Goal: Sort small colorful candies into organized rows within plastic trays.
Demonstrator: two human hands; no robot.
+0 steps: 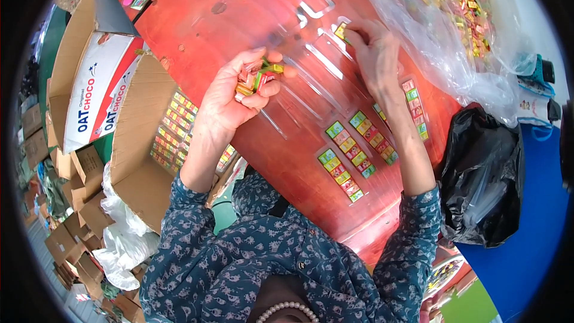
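Observation:
My left hand [224,97] is closed around a handful of small wrapped sweets [250,81] in red, orange, yellow and green, held over the table. Farther to the right, my right hand [378,54] pinches one yellow wrapped sweet [341,30] at the far end of a clear plastic tray [326,66]. Long narrow channels run along this tray. At its near right end, several channels hold rows of sweets [347,148] laid end to end. My right forearm partly hides one of these rows.
The tray lies on a red table [257,149]. A large clear bag [442,30] of loose sweets is at the far right, with a black plastic bag [481,173] nearer. An open cardboard box [134,149] at the left contains filled trays [173,125].

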